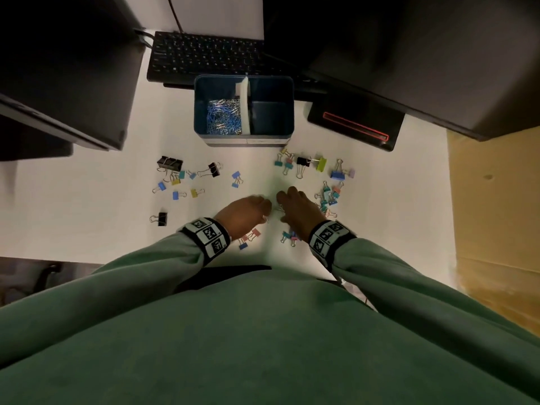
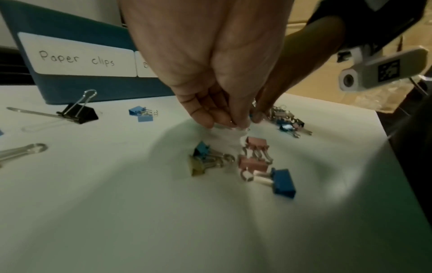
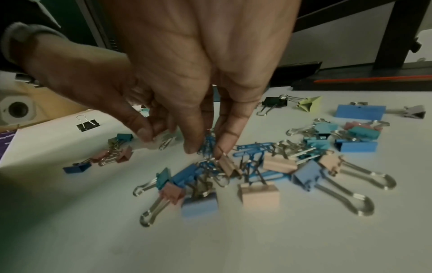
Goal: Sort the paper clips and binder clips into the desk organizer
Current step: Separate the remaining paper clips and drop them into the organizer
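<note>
Nearest to us, our two hands work close together over the tabletop (image 1: 87, 217). Our right hand (image 1: 301, 210) has its fingertips (image 3: 194, 147) drawn together on a tangle of blue paper clips (image 3: 208, 142) lying among the binder clips (image 3: 259, 194). Our left hand (image 1: 245, 213) is curled with its fingertips (image 2: 219, 120) bunched on something small and pale; blur keeps us from saying what it is.

We judge the paper clips light, thin and springy. They hook into each other and into the wire handles of the binder clips, so a tuft lifted from the middle may drag neighbours along. We would pinch the wire loops near the top of the tangle and shake loose anything that clings. The binder clips are stiffer and a little heavier, and the painted body gives a surer hold than the smooth folding handles.

Further out, more binder clips lie scattered to the left (image 1: 171, 165) and right (image 1: 337, 173) across the tabletop. Beyond them stands the blue desk organizer (image 1: 201, 112), its left compartment already holding a heap of paper clips (image 1: 225, 116) and bearing a "Paper clips" label (image 2: 77, 59); its right compartment looks dark and empty. A keyboard (image 1: 204, 57) sits behind it.
</note>
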